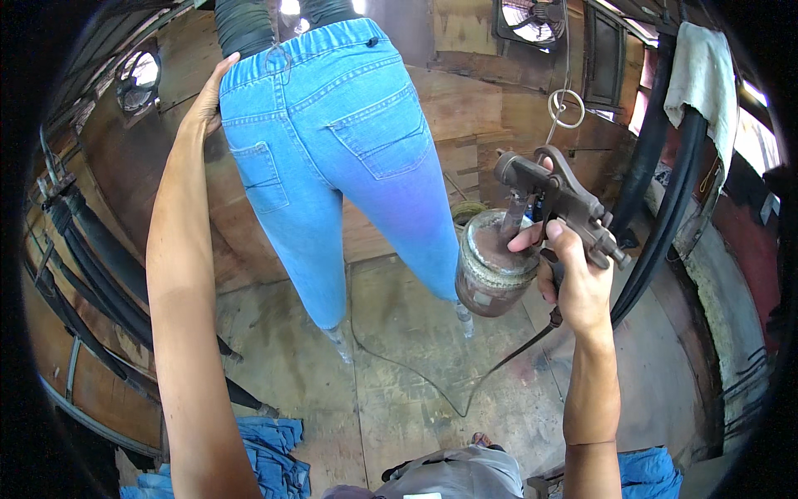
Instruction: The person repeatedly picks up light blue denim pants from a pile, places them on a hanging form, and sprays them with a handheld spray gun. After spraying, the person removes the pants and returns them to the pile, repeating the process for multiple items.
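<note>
A pair of light blue jeans (332, 141) is stretched over a leg-shaped form that hangs upright in front of me, with a purple tint on its right thigh. My left hand (208, 100) rests flat against the jeans at the waistband's left side. My right hand (573, 274) grips the handle of a metal spray gun (557, 200), one finger on the trigger. A stained round cup (490, 266) hangs under the gun, close to the right leg of the jeans. A thin hose (432, 382) trails from the gun across the floor.
Worn wooden boards cover the floor (399, 349) and walls. Black hoses (657, 191) hang at the right under a pale cloth (702, 75). More dark pipes (91, 258) run along the left. Blue garments (274, 457) lie piled near my feet. A fan (532, 21) sits high on the back wall.
</note>
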Available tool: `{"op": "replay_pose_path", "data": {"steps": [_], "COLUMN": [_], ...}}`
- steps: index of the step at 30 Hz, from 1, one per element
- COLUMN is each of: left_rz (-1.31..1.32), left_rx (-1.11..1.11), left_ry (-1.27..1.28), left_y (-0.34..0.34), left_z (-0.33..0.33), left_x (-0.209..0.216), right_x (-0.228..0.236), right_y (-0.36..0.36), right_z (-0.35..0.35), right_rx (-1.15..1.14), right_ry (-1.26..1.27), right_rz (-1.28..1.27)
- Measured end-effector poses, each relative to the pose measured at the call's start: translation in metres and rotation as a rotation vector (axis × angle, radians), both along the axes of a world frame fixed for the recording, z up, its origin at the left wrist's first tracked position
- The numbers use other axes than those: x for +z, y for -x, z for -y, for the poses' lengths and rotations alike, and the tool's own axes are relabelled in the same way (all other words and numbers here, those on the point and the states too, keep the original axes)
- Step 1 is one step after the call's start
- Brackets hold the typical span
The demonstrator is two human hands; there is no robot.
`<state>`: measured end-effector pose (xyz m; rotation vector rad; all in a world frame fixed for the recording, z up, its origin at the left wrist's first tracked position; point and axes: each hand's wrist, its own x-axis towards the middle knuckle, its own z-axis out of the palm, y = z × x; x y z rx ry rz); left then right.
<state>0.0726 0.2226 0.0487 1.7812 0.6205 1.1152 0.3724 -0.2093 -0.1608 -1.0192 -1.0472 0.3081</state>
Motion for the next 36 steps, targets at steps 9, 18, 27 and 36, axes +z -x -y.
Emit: {"op": "replay_pose_path", "data": {"steps": [9, 18, 27, 36], "left_rz": [0.056, -0.072, -0.209, -0.103], "left_rx": [0.067, 0.231, 0.34, 0.405], "left_ry": [-0.078, -0.367, -0.421, -0.447], "left_y": [-0.004, 0.007, 0.006, -0.005], "left_z": [0.016, 0.059, 0.087, 0.115], "left_x": [-0.008, -0.009, 0.0, 0.006], "right_x": [-0.066, -0.012, -0.067, -0.042], "right_y": [0.014, 0.082, 0.087, 0.097], "right_z": [-0.055, -0.063, -0.085, -0.044], "right_rx": [-0.044, 0.0, -0.013, 0.223], "right_ry": [0.65, -0.213, 0.249, 0.07], "right_rz": [0.355, 0.18, 0.173, 0.012]}}
